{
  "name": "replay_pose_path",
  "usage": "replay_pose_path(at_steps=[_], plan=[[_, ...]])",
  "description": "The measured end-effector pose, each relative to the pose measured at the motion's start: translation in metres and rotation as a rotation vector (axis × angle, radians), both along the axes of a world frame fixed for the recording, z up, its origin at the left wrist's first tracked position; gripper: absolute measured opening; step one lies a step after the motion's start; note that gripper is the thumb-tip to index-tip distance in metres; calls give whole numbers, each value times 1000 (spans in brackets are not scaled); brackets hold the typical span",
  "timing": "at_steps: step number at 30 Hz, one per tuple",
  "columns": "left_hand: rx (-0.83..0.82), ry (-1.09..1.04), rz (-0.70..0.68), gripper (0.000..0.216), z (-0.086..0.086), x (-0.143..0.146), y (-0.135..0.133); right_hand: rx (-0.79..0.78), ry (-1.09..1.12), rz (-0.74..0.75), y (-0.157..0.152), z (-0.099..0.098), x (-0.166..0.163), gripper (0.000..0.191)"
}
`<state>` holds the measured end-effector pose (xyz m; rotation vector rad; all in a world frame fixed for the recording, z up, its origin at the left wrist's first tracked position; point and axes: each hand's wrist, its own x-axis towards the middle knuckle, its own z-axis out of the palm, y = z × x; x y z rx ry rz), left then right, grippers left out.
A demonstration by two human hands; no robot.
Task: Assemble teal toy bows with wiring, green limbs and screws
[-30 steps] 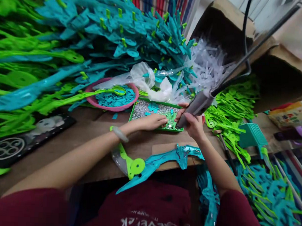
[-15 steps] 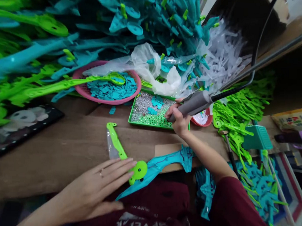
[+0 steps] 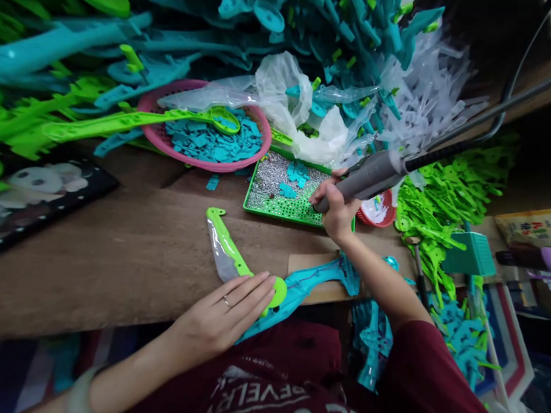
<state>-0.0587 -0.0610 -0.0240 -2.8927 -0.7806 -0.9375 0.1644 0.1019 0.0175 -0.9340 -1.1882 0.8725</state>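
My left hand [image 3: 223, 314] lies flat, fingers stretched together, over the round green end [image 3: 278, 292] of a long bright green plastic piece [image 3: 226, 241]. A clear plastic blade [image 3: 221, 259] runs along that piece. Beneath it lies a teal plastic toy-like body [image 3: 304, 284], reaching right under my right forearm. My right hand [image 3: 337, 209] is wrapped around a grey corded power screwdriver [image 3: 365, 180]. The tool's tip points down-left at the near right part of a green perforated tray [image 3: 297, 218]; fingers hide the exact tip. Small metal screws [image 3: 271, 185] and several teal bits fill the tray's far side.
Behind the tray, a pink basket [image 3: 204, 165] holds small teal pieces. Piles of teal parts [image 3: 329, 26], green parts [image 3: 440, 201] and clear parts [image 3: 426, 97] surround the bench. A red basket [image 3: 379, 220] and a hammer-like tool [image 3: 418, 267] sit at right. The screwdriver's cord [image 3: 446, 156] stretches up right.
The whole view has shifted slightly, with bench items appearing further up and right. My left hand has slid a little further right over the green round end. My right hand still holds the screwdriver over the tray.
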Motion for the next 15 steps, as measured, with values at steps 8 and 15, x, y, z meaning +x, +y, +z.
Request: replay_pose_path(at_steps=[8,15], plan=[[-200,13,-95,72,26,-11,5,33,-15,-4,-3,26,0,39],[-215,-162,202,46,60,25,116,174,80,79,-8,67,-24,35]])
